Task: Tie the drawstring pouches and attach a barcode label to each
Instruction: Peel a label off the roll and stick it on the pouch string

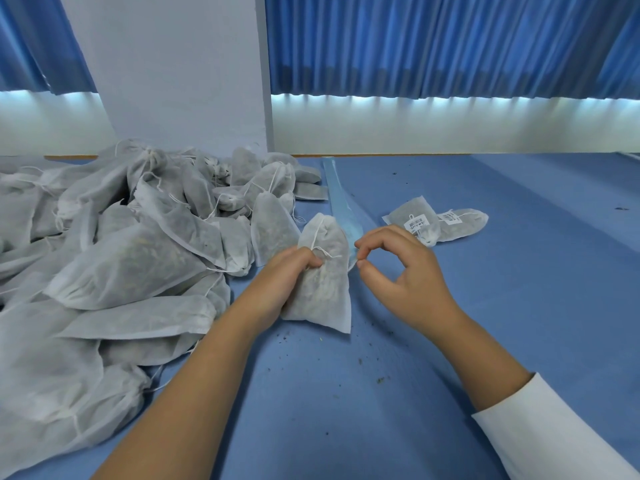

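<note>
My left hand (291,271) grips a white mesh drawstring pouch (325,292) round its middle and holds it upright on the blue table. The pouch's neck is gathered, and its white string (327,252) hangs loose near my fingers. No label shows on it. My right hand (394,268) is just right of the pouch, thumb and fingers curled towards each other around the near end of a translucent blue label strip (337,199). Two pouches with barcode labels (415,225) lie flat behind my right hand.
A big heap of filled white pouches (114,258) covers the table's left side. The blue table top (485,306) has dark crumbs scattered near the front. A grey pillar and blue curtains stand behind the far edge.
</note>
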Available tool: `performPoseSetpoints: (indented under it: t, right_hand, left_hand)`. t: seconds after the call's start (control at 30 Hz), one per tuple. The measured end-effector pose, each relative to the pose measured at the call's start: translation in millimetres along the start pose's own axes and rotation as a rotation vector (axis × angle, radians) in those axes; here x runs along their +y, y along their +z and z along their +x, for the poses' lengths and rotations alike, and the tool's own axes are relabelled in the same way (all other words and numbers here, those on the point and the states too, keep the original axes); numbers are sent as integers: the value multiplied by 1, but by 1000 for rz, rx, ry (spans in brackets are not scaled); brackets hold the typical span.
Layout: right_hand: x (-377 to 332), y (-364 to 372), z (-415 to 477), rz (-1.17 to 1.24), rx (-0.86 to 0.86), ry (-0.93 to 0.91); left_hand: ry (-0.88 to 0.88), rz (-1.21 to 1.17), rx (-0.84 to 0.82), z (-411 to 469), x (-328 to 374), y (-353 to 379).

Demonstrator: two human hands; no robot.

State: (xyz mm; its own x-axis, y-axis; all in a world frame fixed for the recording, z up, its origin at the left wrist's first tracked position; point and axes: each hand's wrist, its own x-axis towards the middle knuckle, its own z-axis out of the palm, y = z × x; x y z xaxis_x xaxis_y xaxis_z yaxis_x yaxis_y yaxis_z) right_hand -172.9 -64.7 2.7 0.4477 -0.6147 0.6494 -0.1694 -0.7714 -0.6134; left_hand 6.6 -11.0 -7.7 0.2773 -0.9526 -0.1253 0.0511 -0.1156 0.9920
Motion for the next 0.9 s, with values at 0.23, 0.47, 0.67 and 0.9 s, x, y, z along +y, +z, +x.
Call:
performPoseSetpoints:
  t: [0.23,0.47,0.67,0.9]
  right_hand:
    - [0,1,0,65,-7,35]
    - [1,1,2,77,23,118]
    - [-1,-2,4,215,91,227]
    - [0,-6,9,357,156,320]
  left_hand:
    - [-2,-11,-15,2,-3,-2]
    - [-14,-13,-7,3,-4,-3]
    - [-26,4,-2,2,-2,-4]
    - [-29,33,13,2,-2,-5]
